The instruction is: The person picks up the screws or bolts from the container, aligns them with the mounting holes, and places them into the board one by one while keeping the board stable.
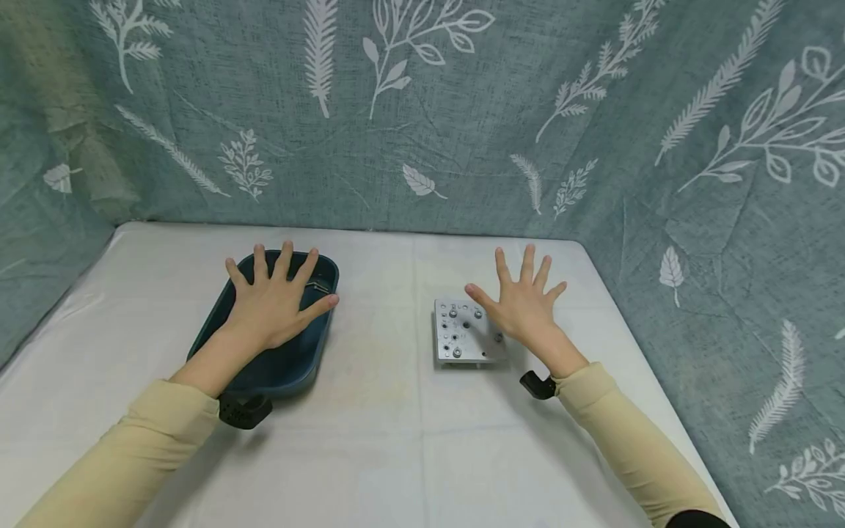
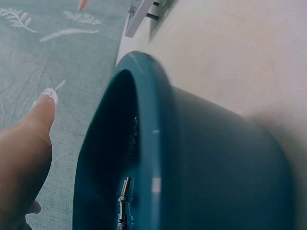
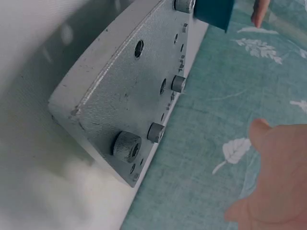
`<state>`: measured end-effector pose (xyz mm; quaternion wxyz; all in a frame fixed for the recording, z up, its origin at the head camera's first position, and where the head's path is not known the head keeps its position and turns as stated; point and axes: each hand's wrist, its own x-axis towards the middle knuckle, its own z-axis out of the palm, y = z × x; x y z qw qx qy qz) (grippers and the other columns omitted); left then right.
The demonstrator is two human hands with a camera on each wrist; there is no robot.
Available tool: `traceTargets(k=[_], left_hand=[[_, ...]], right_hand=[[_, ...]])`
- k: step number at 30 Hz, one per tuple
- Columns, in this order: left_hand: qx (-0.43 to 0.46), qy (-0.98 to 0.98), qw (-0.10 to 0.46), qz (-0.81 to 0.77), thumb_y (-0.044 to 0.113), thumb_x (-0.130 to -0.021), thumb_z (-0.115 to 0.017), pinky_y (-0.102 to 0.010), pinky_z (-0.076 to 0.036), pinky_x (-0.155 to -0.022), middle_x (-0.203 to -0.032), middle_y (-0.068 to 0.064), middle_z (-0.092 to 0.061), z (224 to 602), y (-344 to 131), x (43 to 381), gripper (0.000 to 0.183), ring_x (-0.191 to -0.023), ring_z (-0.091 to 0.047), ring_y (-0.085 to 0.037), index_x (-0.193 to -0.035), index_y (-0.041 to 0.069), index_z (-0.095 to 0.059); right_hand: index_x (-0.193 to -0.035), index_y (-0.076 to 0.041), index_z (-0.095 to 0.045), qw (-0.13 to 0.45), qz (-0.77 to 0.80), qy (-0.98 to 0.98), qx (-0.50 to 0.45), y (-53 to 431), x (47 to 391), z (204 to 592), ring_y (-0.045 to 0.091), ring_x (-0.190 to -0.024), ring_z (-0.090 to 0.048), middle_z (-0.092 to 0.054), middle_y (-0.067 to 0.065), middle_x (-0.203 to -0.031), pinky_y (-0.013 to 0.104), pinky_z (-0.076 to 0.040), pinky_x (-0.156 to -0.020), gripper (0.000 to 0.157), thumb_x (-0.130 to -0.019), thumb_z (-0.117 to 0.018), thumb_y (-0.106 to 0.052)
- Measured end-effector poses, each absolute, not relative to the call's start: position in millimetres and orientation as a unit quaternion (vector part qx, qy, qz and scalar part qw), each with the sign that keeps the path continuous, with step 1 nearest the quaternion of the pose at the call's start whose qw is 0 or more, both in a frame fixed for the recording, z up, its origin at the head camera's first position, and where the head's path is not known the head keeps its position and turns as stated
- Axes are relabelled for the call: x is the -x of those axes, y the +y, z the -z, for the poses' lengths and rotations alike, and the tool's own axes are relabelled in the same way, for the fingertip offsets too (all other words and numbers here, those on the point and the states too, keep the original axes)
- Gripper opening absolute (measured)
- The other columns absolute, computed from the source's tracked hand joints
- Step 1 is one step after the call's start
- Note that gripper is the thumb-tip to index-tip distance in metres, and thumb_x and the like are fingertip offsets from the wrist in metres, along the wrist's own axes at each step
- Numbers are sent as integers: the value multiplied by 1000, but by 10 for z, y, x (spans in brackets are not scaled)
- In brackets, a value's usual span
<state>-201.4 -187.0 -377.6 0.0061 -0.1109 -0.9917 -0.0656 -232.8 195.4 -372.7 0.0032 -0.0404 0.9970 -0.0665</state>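
My left hand [image 1: 269,304] is spread flat over a dark teal plastic bin [image 1: 300,378], fingers straight and holding nothing. Inside the bin lie small metal screw-like parts [image 2: 123,206], partly hidden by the hand in the head view. My right hand [image 1: 524,304], fingers also spread, is above the right edge of a silver metal plate [image 1: 472,341] and covers its upper right corner in the head view. Socket-head screws [image 3: 127,146] stand up from the plate among several drilled holes. Short dark pins [image 2: 152,16] show under the plate in the left wrist view.
A white cloth [image 1: 376,455] covers the table. Behind it and along both sides hangs a grey-green curtain [image 1: 462,147] with white leaf prints. Black wrist cameras [image 1: 246,412] sit on both wrists, below the cuffed yellow sleeves [image 1: 620,418].
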Motion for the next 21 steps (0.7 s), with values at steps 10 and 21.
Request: traceTargets(k=[10,21], left_hand=[[164,-964,3,208,62,-98,-42,-67,-15,-108,-153,-29,-25,3785,-2018,1892,86,-138,-21,-51,-152,-3,-27],[161,-941,-16,296,48,-105,-38,-66,-20,-107,-149,-31,-33,3709,-2168,1877,71,-138,-24,-50,-148,-9,-33]], right_hand=[[-154,-19,-31,79,450,882,117,2330,2144,3945,40,-131,-42,-29,17,-154,53,-44,-98,88,-84,-80,-37],[-157,-26,-24,150,470,858,144,2520,2079,4164,41,-126,-47,-26,7,-157,49,-47,-96,114,-67,-94,-24]])
